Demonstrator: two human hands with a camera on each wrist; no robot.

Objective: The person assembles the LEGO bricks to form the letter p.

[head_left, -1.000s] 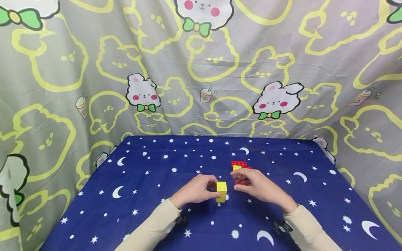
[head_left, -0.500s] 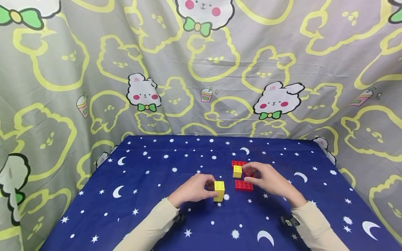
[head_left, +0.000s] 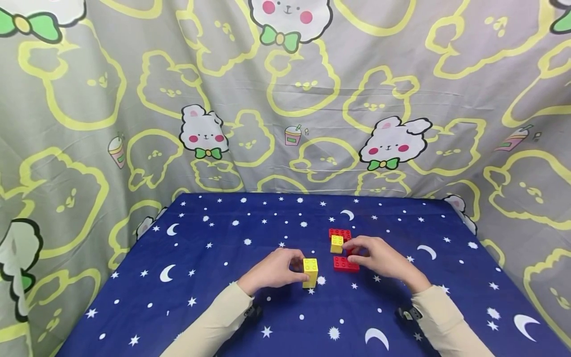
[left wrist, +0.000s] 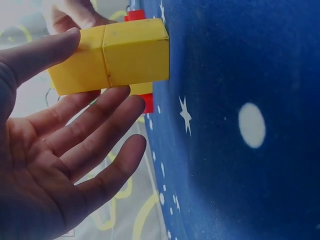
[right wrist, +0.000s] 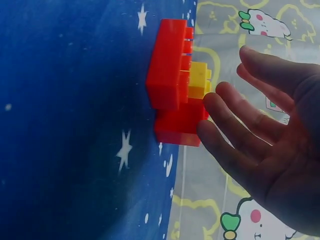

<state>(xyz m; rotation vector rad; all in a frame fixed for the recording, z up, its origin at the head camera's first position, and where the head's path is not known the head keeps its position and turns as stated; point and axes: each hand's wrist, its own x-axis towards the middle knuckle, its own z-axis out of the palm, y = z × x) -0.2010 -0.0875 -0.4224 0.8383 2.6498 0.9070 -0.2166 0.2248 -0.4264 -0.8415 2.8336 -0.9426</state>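
My left hand (head_left: pixel 278 267) pinches a tower of two stacked yellow toy bricks (head_left: pixel 310 273) between thumb and fingers; it stands upright. In the left wrist view the seam between the two yellow bricks (left wrist: pixel 112 57) shows, with the thumb on one side and fingertips opposite. My right hand (head_left: pixel 381 257) hovers at the right of the red bricks, its fingers loosely bent and apart from the thumb. Its fingertips come right by a small yellow brick (head_left: pixel 336 244). One long red brick (head_left: pixel 346 264) lies in front of this yellow brick, another red brick (head_left: pixel 340 232) behind.
A further red brick (right wrist: pixel 177 131), partly hidden by the right fingers in the head view, joins the group at its right side. Dark blue cloth (head_left: pixel 223 317) with white stars and moons covers the table. A patterned curtain (head_left: pixel 250 168) hangs behind and at both sides.
My right hand has drawn off to the right from over the bricks, uncovering the small yellow one, then edged slightly back. The left hand has shifted slightly left with the yellow tower.
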